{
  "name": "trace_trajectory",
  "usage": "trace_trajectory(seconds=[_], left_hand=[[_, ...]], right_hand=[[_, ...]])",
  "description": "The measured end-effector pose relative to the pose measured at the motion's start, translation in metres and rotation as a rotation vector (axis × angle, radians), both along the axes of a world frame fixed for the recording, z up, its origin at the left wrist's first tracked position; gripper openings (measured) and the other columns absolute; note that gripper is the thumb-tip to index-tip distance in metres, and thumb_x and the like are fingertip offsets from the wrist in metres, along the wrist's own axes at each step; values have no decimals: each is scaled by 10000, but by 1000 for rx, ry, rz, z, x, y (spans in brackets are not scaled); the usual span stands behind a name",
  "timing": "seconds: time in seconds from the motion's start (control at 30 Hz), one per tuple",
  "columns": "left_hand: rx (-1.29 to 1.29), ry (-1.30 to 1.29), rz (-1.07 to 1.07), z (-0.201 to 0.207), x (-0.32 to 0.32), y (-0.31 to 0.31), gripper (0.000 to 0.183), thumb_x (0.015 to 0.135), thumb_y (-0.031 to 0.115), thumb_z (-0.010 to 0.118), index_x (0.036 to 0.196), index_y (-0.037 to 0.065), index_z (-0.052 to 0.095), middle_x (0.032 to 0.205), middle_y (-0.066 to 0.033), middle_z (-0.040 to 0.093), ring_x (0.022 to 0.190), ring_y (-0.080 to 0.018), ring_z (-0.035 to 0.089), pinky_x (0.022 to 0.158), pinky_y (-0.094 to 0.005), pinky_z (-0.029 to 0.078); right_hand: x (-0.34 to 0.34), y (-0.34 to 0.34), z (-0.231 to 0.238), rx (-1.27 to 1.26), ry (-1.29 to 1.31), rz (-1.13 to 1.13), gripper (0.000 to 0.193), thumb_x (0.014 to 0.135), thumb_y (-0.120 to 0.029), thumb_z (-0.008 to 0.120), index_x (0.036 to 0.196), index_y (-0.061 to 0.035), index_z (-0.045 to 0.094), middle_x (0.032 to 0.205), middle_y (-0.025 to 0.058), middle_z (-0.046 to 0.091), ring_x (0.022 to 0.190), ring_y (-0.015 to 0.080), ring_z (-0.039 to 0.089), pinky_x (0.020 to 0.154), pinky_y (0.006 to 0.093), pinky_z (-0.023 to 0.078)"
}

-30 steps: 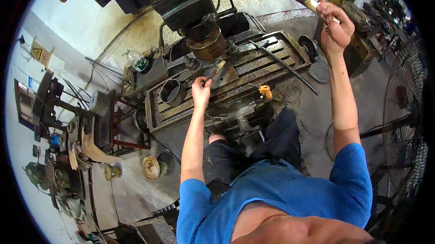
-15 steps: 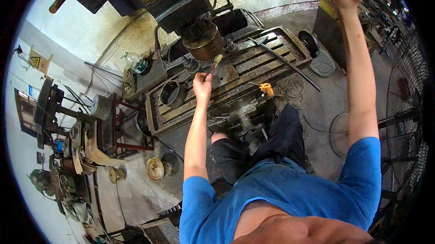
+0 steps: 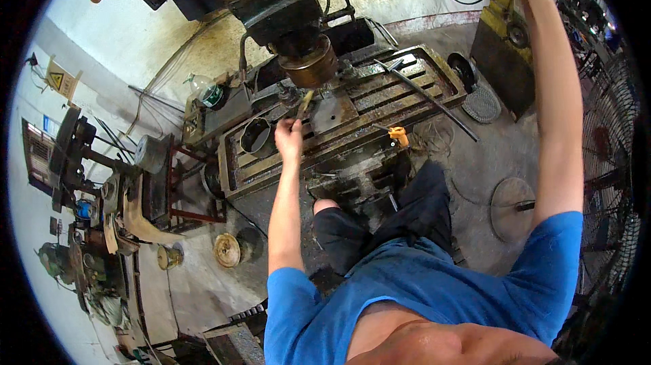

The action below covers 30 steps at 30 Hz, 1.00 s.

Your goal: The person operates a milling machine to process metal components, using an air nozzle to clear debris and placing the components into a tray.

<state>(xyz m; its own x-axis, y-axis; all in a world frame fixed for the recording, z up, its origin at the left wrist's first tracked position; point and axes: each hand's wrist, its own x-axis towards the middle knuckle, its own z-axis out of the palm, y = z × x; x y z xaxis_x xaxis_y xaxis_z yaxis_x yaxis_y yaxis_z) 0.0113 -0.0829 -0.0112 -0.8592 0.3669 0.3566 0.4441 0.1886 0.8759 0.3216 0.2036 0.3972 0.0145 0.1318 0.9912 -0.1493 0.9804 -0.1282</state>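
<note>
My left hand (image 3: 289,136) reaches forward over the slotted table (image 3: 380,93) of a grimy milling machine. It grips a short tan-handled tool (image 3: 305,102) whose tip points up toward the brass-coloured spindle head (image 3: 310,66). A dark metal block (image 3: 330,112) sits on the table just right of the hand. My right arm (image 3: 557,114) is raised straight up along the right side, and its hand is cut off by the top edge of the picture.
A long metal rod (image 3: 427,100) lies across the table. An orange knob (image 3: 399,136) sticks out at the table's front. A round tub (image 3: 255,136) stands at its left end. A yellow machine (image 3: 502,32) and a floor fan (image 3: 610,182) stand to the right; cluttered benches (image 3: 115,209) stand on the left.
My right hand, which held a long lever handle up high, rose further and left the picture at the top. My left hand stayed by the spindle with its tool.
</note>
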Motion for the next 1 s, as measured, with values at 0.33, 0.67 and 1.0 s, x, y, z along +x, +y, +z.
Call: trace_trajectory(seconds=[0.33,0.67,1.0], left_hand=[[-539,497,436,43,-31,-112,228,809,259,563,867,41,530,674,-166,614,650,-352,602,580,-445,458],[-883,593,373,40,-38,-122,320,842,367,479,798,59,551,614,-160,601,597,-331,610,544,-443,478],[-545,254,559,21,-20,-291,266,716,131,556,976,86,593,776,-153,626,776,-321,609,675,-400,468]], right_hand=[[10,-75,-426,-1056,-973,230,244,593,-191,611,704,26,627,754,145,635,666,215,593,619,330,464],[-50,-75,-576,-1352,-801,466,149,657,-110,579,779,-25,566,686,29,564,617,127,500,574,262,391],[-22,-103,-372,-780,-1152,591,480,572,2,512,1049,-38,549,897,88,593,561,159,555,514,316,467]])
